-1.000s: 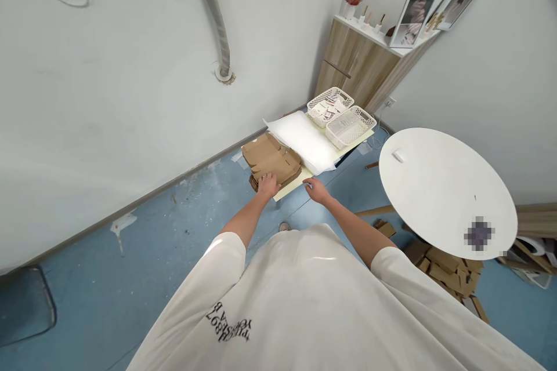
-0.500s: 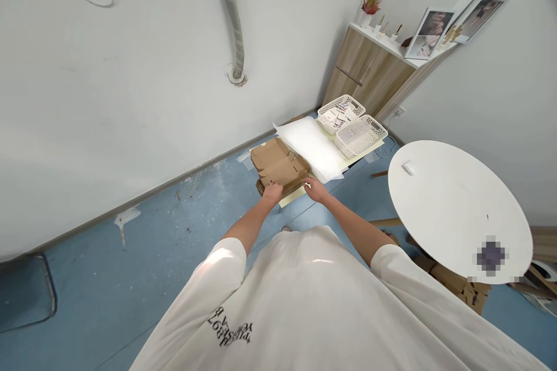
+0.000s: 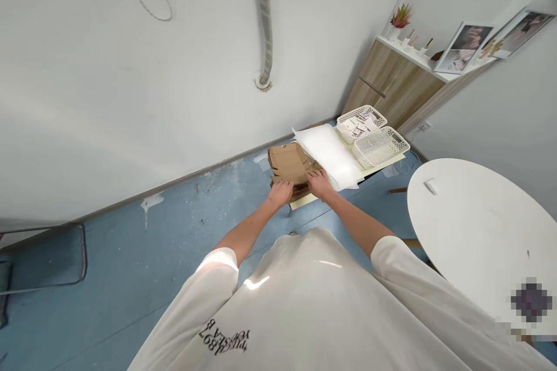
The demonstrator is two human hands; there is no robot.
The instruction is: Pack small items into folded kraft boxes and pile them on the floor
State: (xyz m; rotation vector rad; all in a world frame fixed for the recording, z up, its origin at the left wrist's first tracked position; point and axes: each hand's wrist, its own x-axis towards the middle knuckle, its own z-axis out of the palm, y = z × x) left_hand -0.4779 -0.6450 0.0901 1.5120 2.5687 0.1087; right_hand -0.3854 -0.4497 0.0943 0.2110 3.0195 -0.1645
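A brown flattened cardboard box [image 3: 290, 163], with flaps and cut slots, lies over more cardboard at the left end of a low surface. At its near left edge my left hand [image 3: 281, 192] has its fingers curled over the board. My right hand [image 3: 319, 184] grips the near right part, fingers bent over a flap; its fingertips are small in view. Just beyond, white foam sheets [image 3: 327, 151] touch the cardboard's right side.
Two white perforated baskets stand behind the sheets: one basket [image 3: 339, 123] holds small packets, the other basket [image 3: 379, 163] clear items. A white round table [image 3: 470, 214] is at right, a wooden cabinet [image 3: 391, 84] behind, a dark-framed chair [image 3: 47, 261] at left.
The view has swung left, so the scene sits further right. My right hand has moved from the cardboard's near right corner onto its flap. The board's flaps have shifted.
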